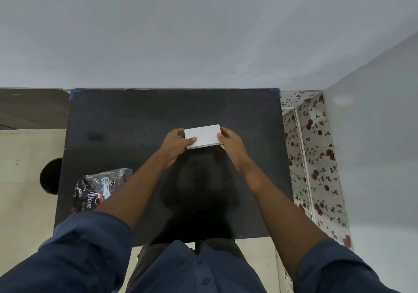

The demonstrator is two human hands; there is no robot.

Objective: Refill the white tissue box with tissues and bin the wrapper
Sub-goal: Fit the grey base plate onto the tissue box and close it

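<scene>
The white tissue box (204,136) is a flat white rectangle near the middle of the black table (135,121). My left hand (175,144) grips its left end, thumb across the top. My right hand (229,144) grips its right end. Both hands hold it just above or on the table; I cannot tell which. The dark, crinkled plastic wrapper (99,188) with white lettering lies on the table's left front part, partly hidden behind my left forearm. No loose tissues show.
A round black bin (51,176) stands on the pale floor left of the table. The table's far edge meets a plain wall. A floral-patterned surface (314,157) runs along the table's right side.
</scene>
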